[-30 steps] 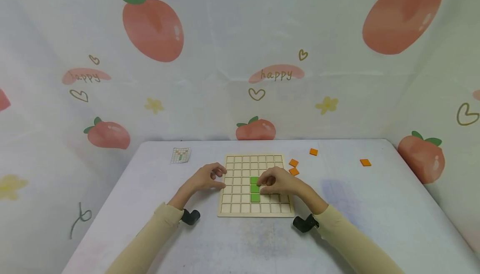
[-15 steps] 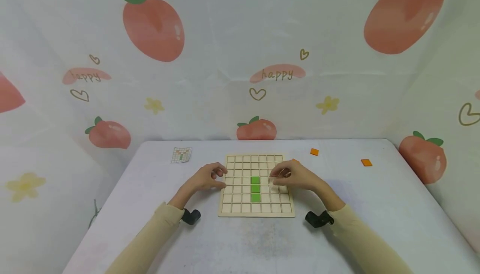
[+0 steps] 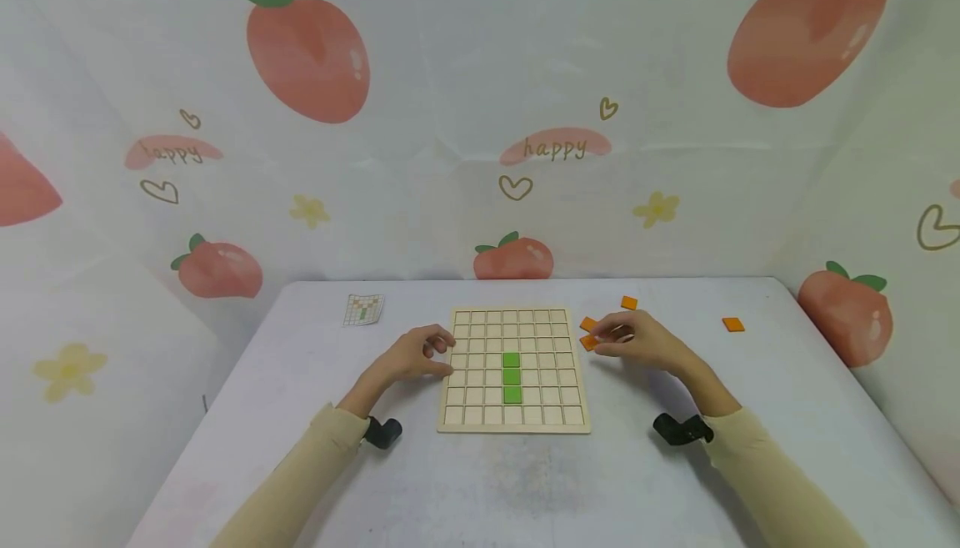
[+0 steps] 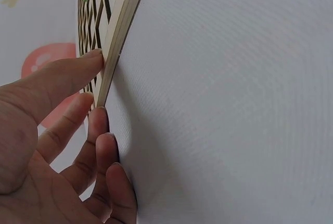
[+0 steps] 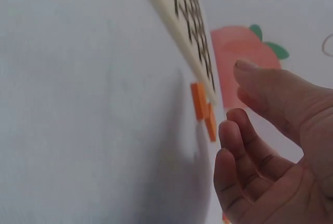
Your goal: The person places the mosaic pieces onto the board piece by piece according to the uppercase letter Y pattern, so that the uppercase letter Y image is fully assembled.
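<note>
A square wooden grid board (image 3: 476, 414) lies on the table, with a column of three green tiles (image 3: 512, 376) set in its cells. Along the board's left edge rest the thumb and fingertips of my left hand (image 3: 412, 354); the left wrist view has them touching the rim (image 4: 117, 39). Just beyond the right edge, my right hand (image 3: 643, 339) hovers beside two orange tiles (image 3: 588, 343). Its fingers are loosely bent and apart from the thumb, with nothing between them. The same orange tiles (image 5: 199, 101) show near its fingertips in the right wrist view.
One orange tile (image 3: 629, 303) lies behind the right hand, another (image 3: 733, 324) farther right. A small pattern card (image 3: 363, 310) with a printed coloured grid sits at the back left. A fruit-print curtain (image 3: 420, 114) hangs behind the white table (image 3: 510, 490).
My right hand has left the green tiles and moved right, off the board, to the orange tiles. The left hand stays at the board's edge.
</note>
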A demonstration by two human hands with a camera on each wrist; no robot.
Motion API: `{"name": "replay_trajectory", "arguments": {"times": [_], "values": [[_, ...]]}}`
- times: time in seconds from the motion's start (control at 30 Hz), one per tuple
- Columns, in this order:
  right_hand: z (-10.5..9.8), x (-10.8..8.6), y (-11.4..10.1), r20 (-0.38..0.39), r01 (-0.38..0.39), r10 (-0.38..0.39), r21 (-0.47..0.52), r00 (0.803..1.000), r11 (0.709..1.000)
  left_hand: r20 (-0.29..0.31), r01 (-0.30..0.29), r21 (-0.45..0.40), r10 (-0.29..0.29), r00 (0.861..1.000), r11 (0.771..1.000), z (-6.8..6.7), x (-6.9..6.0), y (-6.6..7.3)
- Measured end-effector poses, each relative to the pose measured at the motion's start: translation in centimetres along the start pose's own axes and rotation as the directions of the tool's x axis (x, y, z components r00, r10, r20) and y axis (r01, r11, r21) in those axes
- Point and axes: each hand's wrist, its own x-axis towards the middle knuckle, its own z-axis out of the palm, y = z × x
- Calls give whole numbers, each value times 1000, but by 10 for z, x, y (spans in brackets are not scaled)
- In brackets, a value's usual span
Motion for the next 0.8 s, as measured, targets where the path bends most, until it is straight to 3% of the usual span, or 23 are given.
{"name": "replay_trajectory", "arguments": {"times": [0.4, 0.8], "values": [[1, 8, 13, 11, -37, 37, -34, 999, 999, -8, 19, 19, -18, 1000, 1000, 1, 0, 0], [8, 15, 10, 0, -80, 80, -87, 997, 993, -10, 8, 12, -8, 1000, 1000, 2, 1, -1]]}}
